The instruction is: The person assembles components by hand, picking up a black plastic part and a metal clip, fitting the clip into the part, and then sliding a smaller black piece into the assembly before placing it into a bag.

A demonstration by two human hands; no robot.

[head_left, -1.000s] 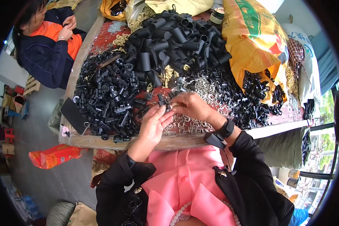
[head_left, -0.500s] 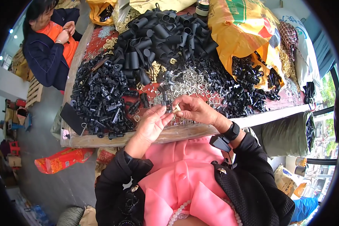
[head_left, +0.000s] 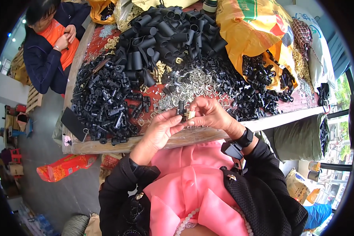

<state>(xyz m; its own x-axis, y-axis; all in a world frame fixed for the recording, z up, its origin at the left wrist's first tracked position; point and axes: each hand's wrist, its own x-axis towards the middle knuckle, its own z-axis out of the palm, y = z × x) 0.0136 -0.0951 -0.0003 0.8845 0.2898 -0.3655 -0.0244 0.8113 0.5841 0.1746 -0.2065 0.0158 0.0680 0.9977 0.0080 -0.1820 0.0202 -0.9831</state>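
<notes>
My left hand (head_left: 161, 128) pinches a small black plastic part (head_left: 181, 106) upright between thumb and fingers, over the table's near edge. Close beside it, my right hand (head_left: 211, 114) grips a cream-coloured plastic clip (head_left: 190, 114) against the black part; whether the two are joined I cannot tell. Just beyond my hands lies a heap of bent metal wire clips (head_left: 192, 88). To the left is a pile of small black fittings (head_left: 106, 98), and behind it large black tubes with straps (head_left: 161, 39) are stacked high.
A yellow sack (head_left: 255, 35) at the back right spills black parts (head_left: 259, 74). A flat black plate (head_left: 74, 124) lies on the left corner of the wooden-edged table (head_left: 106, 147). Across the left side, a co-worker in a dark jacket (head_left: 43, 63) holds both hands together. A green sack (head_left: 299, 139) stands right.
Both my hands have shifted slightly right, bringing the black part and the cream clip along, and the clip has turned. The co-worker's head and hands have lowered.
</notes>
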